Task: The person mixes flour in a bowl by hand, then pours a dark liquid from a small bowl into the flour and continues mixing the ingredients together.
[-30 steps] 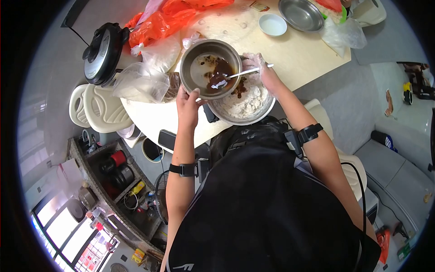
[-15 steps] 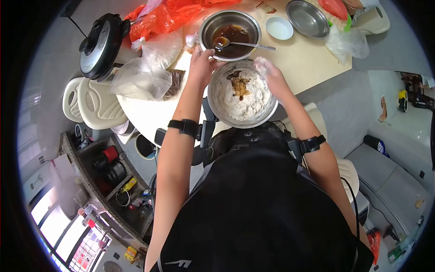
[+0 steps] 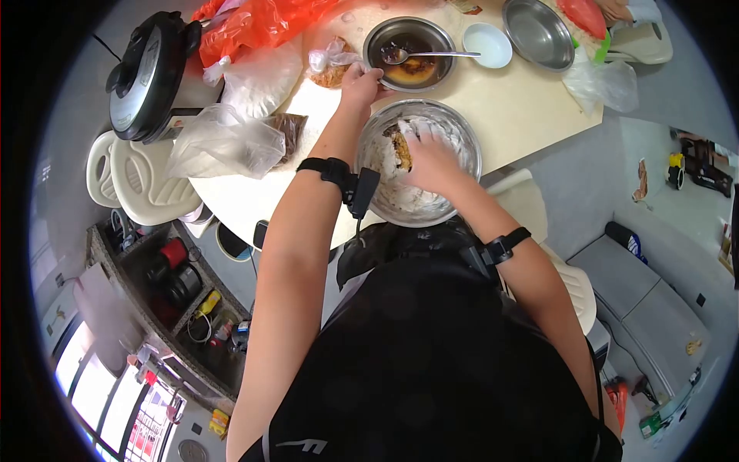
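My left hand (image 3: 362, 88) is closed on the near left rim of a steel bowl (image 3: 449, 37) holding brown liquid. A metal spoon (image 3: 439, 55) rests in that bowl, its handle reaching over the right rim. Closer to me, a larger steel bowl (image 3: 476, 146) contains white flour (image 3: 419, 202) with a wet brown patch (image 3: 401, 151) on it. My right hand (image 3: 431, 163) is down inside this bowl, touching the flour, fingers apart and pointing away from me. Its fingertips are partly hidden in the flour.
Behind stand a small white bowl (image 3: 487, 45) and another steel bowl (image 3: 537, 35). Plastic bags, including a clear one (image 3: 223, 142) and a red one (image 3: 265, 29), lie on the left beside a pressure cooker (image 3: 146, 73). Another person's hand (image 3: 612, 9) shows at the far right.
The bowl of brown liquid has moved away and right with my left hand, and the liquid has shifted inside. My right hand has gone from the flour bowl's right rim down into the flour.
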`<state>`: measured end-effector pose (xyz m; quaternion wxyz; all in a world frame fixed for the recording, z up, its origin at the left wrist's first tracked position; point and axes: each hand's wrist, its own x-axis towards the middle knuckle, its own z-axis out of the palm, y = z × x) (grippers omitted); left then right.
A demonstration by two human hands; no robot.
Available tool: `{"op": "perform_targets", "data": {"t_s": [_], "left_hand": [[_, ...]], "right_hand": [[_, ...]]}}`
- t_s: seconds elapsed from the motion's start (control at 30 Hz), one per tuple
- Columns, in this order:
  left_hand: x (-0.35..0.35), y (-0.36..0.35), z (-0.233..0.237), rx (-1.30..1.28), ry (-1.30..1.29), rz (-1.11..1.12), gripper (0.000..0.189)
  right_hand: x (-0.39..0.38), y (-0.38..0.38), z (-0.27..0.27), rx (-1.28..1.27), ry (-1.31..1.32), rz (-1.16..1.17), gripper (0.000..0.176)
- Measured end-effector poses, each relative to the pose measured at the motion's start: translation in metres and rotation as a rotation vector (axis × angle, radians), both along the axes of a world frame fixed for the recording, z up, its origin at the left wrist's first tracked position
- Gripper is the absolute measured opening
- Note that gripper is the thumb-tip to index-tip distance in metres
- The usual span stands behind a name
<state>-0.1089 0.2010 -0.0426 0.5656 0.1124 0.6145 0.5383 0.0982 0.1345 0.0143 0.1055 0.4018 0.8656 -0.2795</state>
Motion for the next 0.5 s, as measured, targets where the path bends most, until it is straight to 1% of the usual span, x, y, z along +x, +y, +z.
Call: {"op": "perform_targets", "data": {"t_s": [0.07, 0.13, 0.17, 0.23, 0.27, 0.33, 0.37, 0.4, 0.43, 0.5], "left_hand": [[-0.001, 0.000, -0.006, -0.004, 0.004, -0.026, 0.010], [-0.002, -0.001, -0.009, -0.004, 0.000, -0.056, 0.013], [-0.003, -0.002, -0.010, -0.014, 0.017, -0.099, 0.018], [-0.006, -0.010, 0.002, -0.031, 0.158, -0.164, 0.026], [-0.007, -0.023, 0.010, -0.040, 0.281, -0.189, 0.030], [-0.006, -0.062, 0.025, -0.041, 0.648, -0.287, 0.040], [-0.005, -0.086, 0.032, -0.029, 0.891, -0.360, 0.046], [0.000, -0.107, 0.047, -0.069, 0.807, -0.407, 0.049], [0.004, -0.126, 0.043, -0.030, 0.938, -0.454, 0.041], [0.015, -0.148, 0.041, -0.067, 0.907, -0.408, 0.034]], "right_hand": [[-0.011, -0.005, -0.010, 0.048, 0.019, 0.033, 0.099], [-0.017, -0.008, -0.016, 0.069, 0.022, 0.159, 0.088], [-0.018, -0.008, -0.018, 0.080, 0.026, 0.222, 0.083], [-0.022, -0.008, -0.014, 0.052, 0.015, 0.319, 0.068], [-0.025, -0.008, -0.012, 0.039, 0.013, 0.367, 0.060], [-0.025, -0.007, -0.018, 0.069, 0.035, 0.457, 0.057], [-0.025, -0.005, -0.021, 0.094, 0.043, 0.497, 0.054], [-0.025, -0.003, -0.024, 0.119, 0.051, 0.536, 0.052], [-0.023, -0.002, -0.026, 0.147, 0.051, 0.576, 0.049], [-0.016, 0.003, -0.029, 0.224, 0.071, 0.599, 0.044]]}}
